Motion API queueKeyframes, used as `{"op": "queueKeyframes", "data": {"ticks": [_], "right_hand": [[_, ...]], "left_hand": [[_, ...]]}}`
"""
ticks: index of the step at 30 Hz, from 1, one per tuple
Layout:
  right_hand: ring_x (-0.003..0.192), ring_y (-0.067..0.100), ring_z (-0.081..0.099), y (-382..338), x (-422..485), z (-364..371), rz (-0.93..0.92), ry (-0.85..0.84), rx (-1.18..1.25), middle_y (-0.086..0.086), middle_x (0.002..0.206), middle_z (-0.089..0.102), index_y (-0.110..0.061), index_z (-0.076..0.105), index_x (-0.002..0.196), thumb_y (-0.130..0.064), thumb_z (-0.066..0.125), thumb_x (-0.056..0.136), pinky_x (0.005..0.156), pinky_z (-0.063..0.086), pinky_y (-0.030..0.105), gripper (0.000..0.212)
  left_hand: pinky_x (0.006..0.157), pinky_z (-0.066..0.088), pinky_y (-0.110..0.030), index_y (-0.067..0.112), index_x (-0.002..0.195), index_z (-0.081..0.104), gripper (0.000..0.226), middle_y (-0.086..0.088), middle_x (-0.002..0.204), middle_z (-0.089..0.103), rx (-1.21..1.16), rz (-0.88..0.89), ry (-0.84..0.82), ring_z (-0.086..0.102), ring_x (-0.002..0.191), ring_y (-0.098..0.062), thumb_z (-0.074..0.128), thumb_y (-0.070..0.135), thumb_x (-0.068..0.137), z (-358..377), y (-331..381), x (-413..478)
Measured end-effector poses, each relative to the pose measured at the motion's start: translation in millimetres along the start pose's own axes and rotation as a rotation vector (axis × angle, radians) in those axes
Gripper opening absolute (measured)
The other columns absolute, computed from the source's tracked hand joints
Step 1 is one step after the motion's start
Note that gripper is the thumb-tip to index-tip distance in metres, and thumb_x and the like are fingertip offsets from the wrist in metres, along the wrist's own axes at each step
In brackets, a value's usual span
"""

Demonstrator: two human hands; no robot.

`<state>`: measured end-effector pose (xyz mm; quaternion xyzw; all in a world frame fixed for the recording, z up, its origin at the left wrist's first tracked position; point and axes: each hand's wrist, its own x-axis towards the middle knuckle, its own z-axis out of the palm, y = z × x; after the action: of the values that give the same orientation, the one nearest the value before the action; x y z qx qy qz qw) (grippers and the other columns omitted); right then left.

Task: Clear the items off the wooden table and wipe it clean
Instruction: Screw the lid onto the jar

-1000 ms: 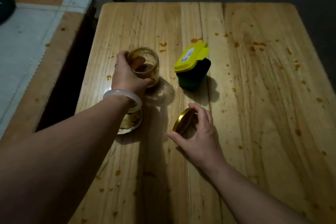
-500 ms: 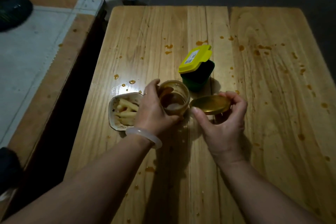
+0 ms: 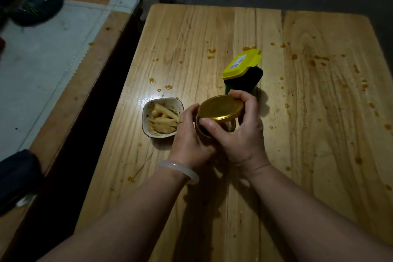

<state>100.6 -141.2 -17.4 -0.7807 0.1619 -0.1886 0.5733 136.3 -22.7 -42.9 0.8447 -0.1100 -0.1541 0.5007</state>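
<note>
- gold metal lid (image 3: 221, 106) sits tilted on the mouth of a glass jar (image 3: 204, 129), held between both hands just above the wooden counter (image 3: 319, 134).
- right hand (image 3: 240, 134) pinches the lid, thumb on its near rim and fingers curled over its far edge.
- left hand (image 3: 189, 136) wraps around the jar's side, fingers curled about the glass; a pale bangle (image 3: 180, 169) circles that wrist.
- just left of the left hand, a small white bowl (image 3: 162, 118) of pale food strips rests on the counter, its rim close to the fingers, though contact cannot be judged.
- just beyond the right hand's fingers stands a dark green container (image 3: 244, 80) with a yellow lid (image 3: 241, 64) set askew on top; a label shows on that lid.
- orange-brown drops and smears (image 3: 319, 57) dot the counter, thickest to the right of the right hand, with more beyond the bowl and a few near the left forearm.
- well to the left of the left arm, across a dark gap, a second wooden surface carries a pale mat (image 3: 42, 66); the dark shapes on it are too dim to name.
</note>
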Motion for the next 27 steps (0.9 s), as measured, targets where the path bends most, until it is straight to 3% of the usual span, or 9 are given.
{"op": "queueKeyframes", "data": {"ticks": [4, 8, 12, 15, 20, 23, 27], "right_hand": [[0.113, 0.012, 0.053, 4.8, -1.4, -1.4, -0.029, -0.082, -0.061, -0.001, 0.124, 0.052, -0.009, 0.044, 0.131, -0.054, 0.075, 0.059, 0.091, 0.043, 0.011, 0.090], [0.123, 0.014, 0.049, 12.2, -2.1, -6.2, -0.058, -0.133, -0.120, 0.005, 0.133, 0.048, -0.013, 0.038, 0.139, -0.054, 0.075, 0.059, 0.102, 0.042, 0.022, 0.097], [0.124, 0.009, 0.045, 13.9, -1.6, -10.9, -0.093, -0.194, -0.177, 0.002, 0.134, 0.041, -0.015, 0.035, 0.144, -0.048, 0.078, 0.060, 0.104, 0.036, 0.014, 0.100], [0.126, 0.006, 0.038, 12.2, 3.1, -15.7, -0.090, -0.296, -0.261, -0.004, 0.134, 0.033, -0.022, 0.031, 0.147, -0.045, 0.078, 0.061, 0.104, 0.030, 0.010, 0.101], [0.132, 0.016, 0.029, -0.3, 17.6, -20.5, -0.138, -0.493, -0.499, 0.002, 0.136, 0.026, -0.031, 0.029, 0.149, -0.051, 0.070, 0.060, 0.111, 0.032, 0.030, 0.100], [0.142, 0.020, 0.016, -11.2, 27.5, -19.9, -0.198, -0.653, -0.560, 0.000, 0.149, 0.018, -0.043, 0.025, 0.148, -0.049, 0.065, 0.065, 0.115, 0.027, 0.044, 0.093], [0.144, 0.017, 0.012, -19.8, 41.0, -20.5, -0.257, -0.877, -0.676, -0.003, 0.154, 0.020, -0.042, 0.029, 0.147, -0.037, 0.069, 0.075, 0.115, 0.027, 0.048, 0.083]], "left_hand": [[0.098, 0.048, -0.036, 0.023, 0.132, 0.038, 0.087, 0.003, 0.125, 0.052, -0.091, -0.034, 0.012, 0.052, 0.116, -0.009, 0.078, 0.035, 0.056, 1.9, 0.9, -1.6], [0.093, 0.050, -0.032, 0.027, 0.129, 0.043, 0.077, 0.013, 0.112, 0.060, -0.133, -0.050, -0.001, 0.058, 0.105, -0.002, 0.080, 0.021, 0.061, 2.4, 1.2, -2.0], [0.091, 0.049, -0.025, 0.029, 0.129, 0.043, 0.078, 0.013, 0.112, 0.060, -0.128, -0.059, -0.008, 0.059, 0.105, -0.001, 0.080, 0.024, 0.060, 2.1, 0.1, -0.7], [0.091, 0.048, -0.023, 0.031, 0.128, 0.044, 0.078, 0.018, 0.109, 0.059, -0.113, -0.054, -0.018, 0.058, 0.105, 0.001, 0.081, 0.012, 0.062, 0.0, -2.3, 0.5], [0.088, 0.048, -0.018, 0.029, 0.127, 0.046, 0.076, 0.017, 0.108, 0.060, -0.119, -0.048, -0.020, 0.058, 0.102, 0.004, 0.080, 0.005, 0.064, -2.1, -1.9, 1.3], [0.090, 0.048, -0.020, 0.031, 0.127, 0.044, 0.076, 0.014, 0.111, 0.060, -0.118, -0.055, -0.026, 0.058, 0.104, 0.001, 0.079, 0.004, 0.065, -1.9, -2.4, 1.4], [0.098, 0.045, -0.027, 0.025, 0.131, 0.041, 0.085, 0.007, 0.120, 0.056, -0.105, -0.063, -0.059, 0.053, 0.116, -0.008, 0.084, 0.008, 0.060, -3.6, -3.8, 3.3]]}}
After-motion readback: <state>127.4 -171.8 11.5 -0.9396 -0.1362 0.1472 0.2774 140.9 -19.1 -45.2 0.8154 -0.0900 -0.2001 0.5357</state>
